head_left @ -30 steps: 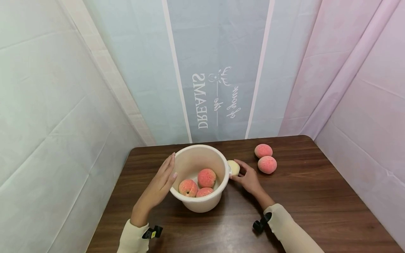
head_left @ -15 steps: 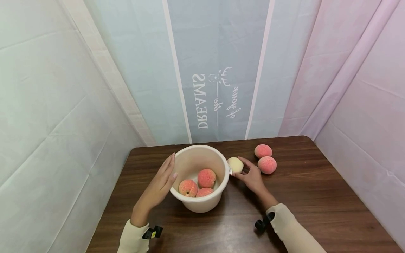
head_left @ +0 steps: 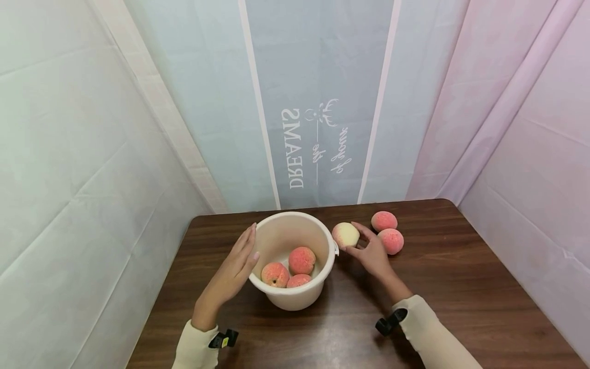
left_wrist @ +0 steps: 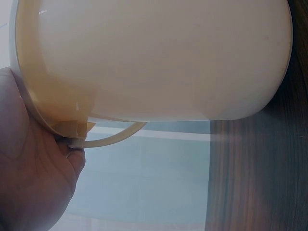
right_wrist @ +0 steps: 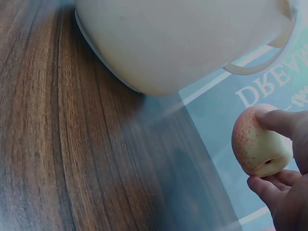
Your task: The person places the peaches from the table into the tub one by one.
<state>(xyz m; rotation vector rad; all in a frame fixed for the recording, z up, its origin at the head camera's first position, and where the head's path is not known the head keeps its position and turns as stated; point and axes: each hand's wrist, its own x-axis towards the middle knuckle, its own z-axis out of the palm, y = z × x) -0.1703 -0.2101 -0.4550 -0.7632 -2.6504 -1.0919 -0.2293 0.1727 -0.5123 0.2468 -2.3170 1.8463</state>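
A cream bucket stands upright with three pinkish peaches in it, one of them a peach near the middle. My left hand rests on the bucket's left rim, its fingers fairly straight. Just off the right rim, my right hand pinches a pale yellow and pink peach between thumb and fingers. In the right wrist view that peach is held apart from the bucket wall. The left wrist view has the bucket's side and its handle near the left hand.
Two more peaches, a farther peach and a nearer peach, lie together right of the right hand. The dark wooden table ends at a printed cloth backdrop. Pale cloth walls flank both sides.
My right hand has drawn the peach away from the bucket's right rim, rightward and slightly up. More of the peach's pink side shows. The left hand has stayed in place.
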